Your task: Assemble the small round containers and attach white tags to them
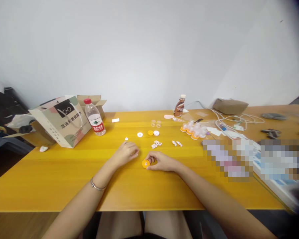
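My right hand (158,161) pinches a round orange cap (145,164) by its edge, just above the table; a small white piece shows at the cap's centre. To its left, my left hand (126,154) is closed with curled fingers, and whatever may be in them is hidden. Just beyond that hand lies a small white part (126,138). A white ring (140,134), another orange disc (150,133) and a white disc (156,133) lie farther back. Several small white pieces (154,145) are heaped nearer, with two curved white pieces (176,143) to their right.
Clear cups (153,123) stand behind the discs. Several clear-domed orange-based containers (193,129) cluster right, near a brown bottle (179,105) and white cables (226,119). A red-capped water bottle (95,121) and paper bag (65,122) stand left on the yellow table (65,186).
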Motion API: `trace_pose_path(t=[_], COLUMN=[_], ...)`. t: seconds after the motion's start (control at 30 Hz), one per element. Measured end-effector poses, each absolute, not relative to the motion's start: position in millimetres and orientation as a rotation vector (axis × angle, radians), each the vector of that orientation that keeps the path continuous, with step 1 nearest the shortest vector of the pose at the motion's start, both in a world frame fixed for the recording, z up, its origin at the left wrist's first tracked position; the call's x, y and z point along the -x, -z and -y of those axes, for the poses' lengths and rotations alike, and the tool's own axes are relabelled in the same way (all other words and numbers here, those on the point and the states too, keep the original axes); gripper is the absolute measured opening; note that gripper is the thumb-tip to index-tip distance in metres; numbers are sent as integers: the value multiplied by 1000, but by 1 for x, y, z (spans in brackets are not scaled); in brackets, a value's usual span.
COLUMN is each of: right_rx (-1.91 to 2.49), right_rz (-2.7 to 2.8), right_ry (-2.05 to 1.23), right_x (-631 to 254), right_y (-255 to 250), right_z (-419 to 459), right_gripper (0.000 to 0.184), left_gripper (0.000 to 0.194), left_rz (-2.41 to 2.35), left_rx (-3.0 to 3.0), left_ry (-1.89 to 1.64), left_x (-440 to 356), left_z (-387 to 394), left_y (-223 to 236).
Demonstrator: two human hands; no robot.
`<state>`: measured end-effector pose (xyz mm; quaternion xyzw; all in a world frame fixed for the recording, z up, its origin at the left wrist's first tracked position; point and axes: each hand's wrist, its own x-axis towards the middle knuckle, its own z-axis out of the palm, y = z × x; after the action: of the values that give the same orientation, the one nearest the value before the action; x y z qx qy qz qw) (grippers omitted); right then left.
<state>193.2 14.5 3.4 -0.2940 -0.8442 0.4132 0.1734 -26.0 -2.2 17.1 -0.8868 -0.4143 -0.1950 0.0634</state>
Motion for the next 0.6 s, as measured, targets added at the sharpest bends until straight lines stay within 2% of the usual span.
trace_pose_path(t=[0.23, 0.6], right_rx=[807, 827], right_rz=[2411, 2302], right_ry=[-1162, -1244], right_x=[-193, -194], right_y=[-6, -11], right_z=[-13, -11], right_gripper=[26, 25], left_gripper=[16, 18], left_rz=[1607, 1671], left_rx=[2754, 2743], left_ry=[713, 788], left_x=[33, 29], left_z=[-16, -17], left_y=[-3, -3])
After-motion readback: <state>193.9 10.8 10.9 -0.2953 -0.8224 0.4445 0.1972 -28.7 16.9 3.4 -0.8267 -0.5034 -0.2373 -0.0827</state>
